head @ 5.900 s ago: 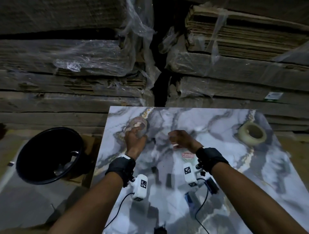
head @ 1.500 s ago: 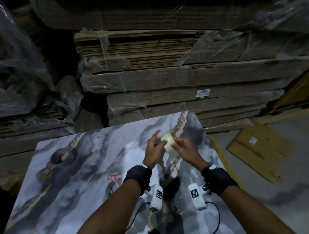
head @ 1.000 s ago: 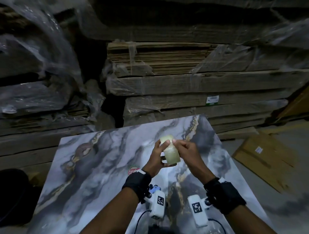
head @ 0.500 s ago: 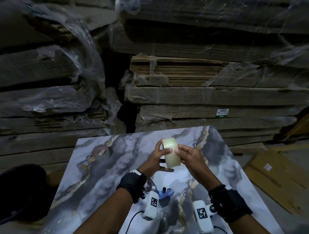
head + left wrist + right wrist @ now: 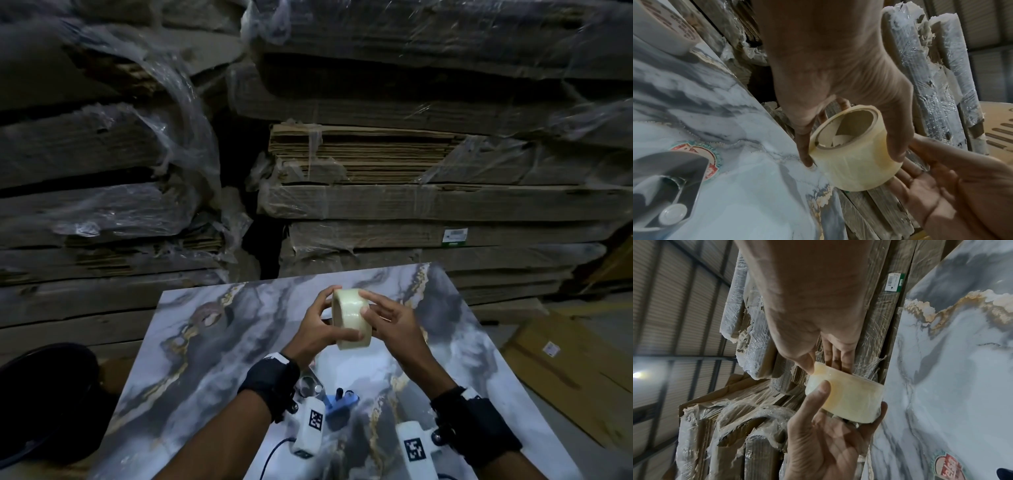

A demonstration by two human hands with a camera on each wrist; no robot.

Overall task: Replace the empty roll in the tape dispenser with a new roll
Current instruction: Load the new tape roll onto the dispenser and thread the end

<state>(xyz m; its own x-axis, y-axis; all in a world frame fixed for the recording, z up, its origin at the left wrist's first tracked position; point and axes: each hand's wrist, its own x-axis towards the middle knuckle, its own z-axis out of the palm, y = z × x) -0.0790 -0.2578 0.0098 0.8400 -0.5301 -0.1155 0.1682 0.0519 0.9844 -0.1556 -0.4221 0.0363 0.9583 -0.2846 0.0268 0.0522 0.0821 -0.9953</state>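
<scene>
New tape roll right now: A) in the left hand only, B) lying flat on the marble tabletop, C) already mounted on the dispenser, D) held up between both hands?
D: the new tape roll is off the tabletop, gripped by the left hand on one side and the right hand on the other.

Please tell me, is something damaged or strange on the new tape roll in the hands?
Yes. Inside the new tape roll, the cardboard core's inner layer looks torn, with loose pale flaps hanging into the hole. The tape itself looks intact.
</scene>
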